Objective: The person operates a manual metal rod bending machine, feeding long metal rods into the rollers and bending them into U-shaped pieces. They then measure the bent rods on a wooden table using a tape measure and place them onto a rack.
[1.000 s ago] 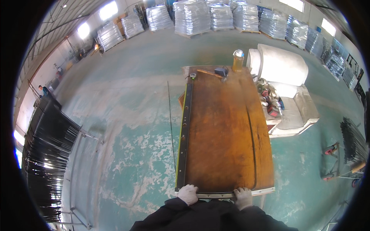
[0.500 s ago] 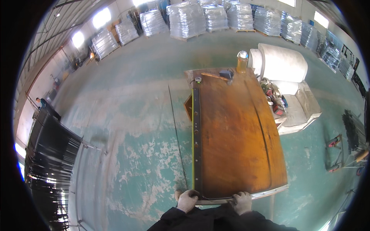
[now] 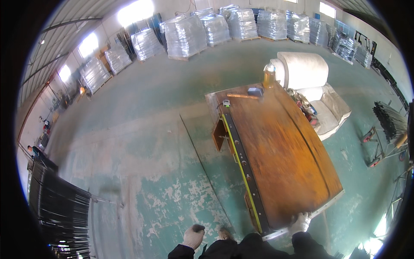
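Note:
My left hand [image 3: 194, 237], in a pale glove with dark fingertips, is off the table, to the left of its near corner. Its fingers are curled; anything inside is hidden. With my gloved right hand [image 3: 300, 222], I grip the pale metal near edge of the wooden table [image 3: 286, 159]. Along the table's left side lies a long black metal bar with holes [image 3: 244, 166]. A yellow-green tape [image 3: 254, 205] runs beside the bar, from the tape measure case [image 3: 226, 103] at the far end down to the near corner.
On the far tabletop are a wooden handle [image 3: 242, 96], a dark blue block [image 3: 255, 92] and an amber bottle [image 3: 269, 76]. A worn white armchair [image 3: 323, 103] stands right. Black rods [image 3: 60, 190] fill a rack at left; a wheeled cart [image 3: 377, 146] stands right.
My left hand has let go of the table's corner and moved left. My right hand remains on the near edge. The whole view has swung, so the table now looks slanted.

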The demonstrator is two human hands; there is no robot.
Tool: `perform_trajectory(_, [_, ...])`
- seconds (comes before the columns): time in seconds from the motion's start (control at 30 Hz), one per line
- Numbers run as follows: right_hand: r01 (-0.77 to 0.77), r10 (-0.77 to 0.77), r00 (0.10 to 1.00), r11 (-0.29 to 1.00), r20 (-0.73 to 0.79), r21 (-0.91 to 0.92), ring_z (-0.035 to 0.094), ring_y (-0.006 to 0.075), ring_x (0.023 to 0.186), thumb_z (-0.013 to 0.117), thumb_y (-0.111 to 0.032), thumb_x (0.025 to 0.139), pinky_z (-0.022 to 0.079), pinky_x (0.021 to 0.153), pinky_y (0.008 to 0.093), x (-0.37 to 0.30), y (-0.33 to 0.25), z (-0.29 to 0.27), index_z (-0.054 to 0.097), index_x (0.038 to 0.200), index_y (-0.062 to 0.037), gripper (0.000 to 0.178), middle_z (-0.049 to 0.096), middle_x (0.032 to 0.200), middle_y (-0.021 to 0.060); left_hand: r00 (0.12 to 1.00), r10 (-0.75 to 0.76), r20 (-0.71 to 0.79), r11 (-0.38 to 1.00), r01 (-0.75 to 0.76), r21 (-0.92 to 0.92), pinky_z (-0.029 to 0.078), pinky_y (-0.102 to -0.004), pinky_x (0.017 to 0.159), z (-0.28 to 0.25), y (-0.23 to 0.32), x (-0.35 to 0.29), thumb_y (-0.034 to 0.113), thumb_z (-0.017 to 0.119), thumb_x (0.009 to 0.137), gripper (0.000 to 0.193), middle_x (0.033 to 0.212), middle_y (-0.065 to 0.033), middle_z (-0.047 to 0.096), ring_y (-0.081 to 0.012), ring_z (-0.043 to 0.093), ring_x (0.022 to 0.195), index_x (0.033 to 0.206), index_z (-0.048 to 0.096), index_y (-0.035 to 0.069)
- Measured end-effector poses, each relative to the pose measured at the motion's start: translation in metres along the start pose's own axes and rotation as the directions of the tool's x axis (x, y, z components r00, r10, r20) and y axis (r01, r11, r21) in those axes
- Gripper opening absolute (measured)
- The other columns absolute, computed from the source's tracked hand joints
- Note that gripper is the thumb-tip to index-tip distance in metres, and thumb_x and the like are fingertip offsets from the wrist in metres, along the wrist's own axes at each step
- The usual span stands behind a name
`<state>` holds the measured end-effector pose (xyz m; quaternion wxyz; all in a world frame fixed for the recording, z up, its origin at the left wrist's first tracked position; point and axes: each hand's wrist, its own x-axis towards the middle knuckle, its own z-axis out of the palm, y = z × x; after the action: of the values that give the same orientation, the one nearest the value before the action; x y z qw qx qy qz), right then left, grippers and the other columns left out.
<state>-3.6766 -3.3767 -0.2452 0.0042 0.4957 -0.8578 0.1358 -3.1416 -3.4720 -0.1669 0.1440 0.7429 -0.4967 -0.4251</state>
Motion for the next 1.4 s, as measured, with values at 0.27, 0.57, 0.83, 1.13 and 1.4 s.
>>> perform_trajectory(0.27, [-0.089, 0.096, 0.993, 0.990, 0.065, -0.107, 0.054, 0.0554, 0.142, 0.078, -0.023, 0.099, 0.038, 0.132, 0.0631, 0.007, -0.013, 0.007, 0.077, 0.108, 0.0042, 0.029, 0.066, 0.136, 0.0333, 0.950, 0.309, 0.052, 0.948, -0.312, 0.058, 0.064, -0.0455, 0.104, -0.030, 0.082, 0.089, 0.023, 0.078, 0.102, 0.033, 0.123, -0.0189, 0.084, -0.0365, 0.082, 0.118, 0.130, 0.084, 0.006])
perform_trajectory(0.57, [-0.438, 0.453, 0.889, 0.883, -0.066, 0.166, 0.066, 0.0461, 0.126, 0.089, -0.021, 0.088, 0.051, 0.113, 0.0581, 0.138, -0.129, 0.064, 0.074, 0.125, -0.0020, 0.045, 0.074, 0.125, 0.0229, 0.720, 0.693, 0.024, 0.684, -0.667, 0.296, 0.063, -0.0502, 0.103, -0.084, 0.247, 0.279, 0.012, 0.082, 0.094, 0.038, 0.127, -0.0186, 0.079, -0.0424, 0.076, 0.122, 0.131, 0.080, 0.007])
perform_trajectory(0.83, [0.018, -0.045, 0.998, 0.852, 0.039, 0.523, 0.063, 0.0482, 0.143, 0.095, -0.035, 0.092, 0.048, 0.125, 0.0561, 0.486, -0.441, 0.122, 0.066, 0.153, 0.0022, 0.078, 0.072, 0.149, 0.0264, 0.646, 0.738, 0.196, 0.549, -0.743, 0.384, 0.058, -0.0510, 0.115, -0.088, 0.397, 0.467, 0.009, 0.082, 0.092, 0.051, 0.150, -0.0161, 0.073, -0.0427, 0.069, 0.137, 0.142, 0.072, 0.007])
perform_trajectory(1.13, [0.020, -0.068, 0.986, 0.955, 0.152, 0.294, 0.068, 0.0370, 0.126, 0.088, -0.045, 0.093, 0.051, 0.108, 0.0540, 0.742, -0.603, 0.239, 0.073, 0.131, -0.0061, 0.056, 0.077, 0.132, 0.0161, 0.630, 0.744, 0.224, 0.503, -0.748, 0.433, 0.058, -0.0501, 0.115, -0.080, 0.504, 0.600, 0.002, 0.083, 0.089, 0.054, 0.155, -0.0198, 0.072, -0.0438, 0.070, 0.138, 0.142, 0.072, 0.006])
perform_trajectory(1.4, [-0.155, -0.367, 0.822, 0.590, 0.435, 0.792, 0.083, 0.0408, 0.108, 0.091, -0.039, 0.092, 0.065, 0.097, 0.0496, 0.748, -0.551, 0.182, 0.085, 0.119, -0.0040, 0.045, 0.085, 0.117, 0.0239, 0.517, 0.804, 0.295, 0.425, -0.845, 0.324, 0.058, -0.0505, 0.117, -0.071, 0.572, 0.651, 0.004, 0.085, 0.088, 0.066, 0.160, -0.0230, 0.068, -0.0460, 0.068, 0.142, 0.152, 0.067, 0.005])
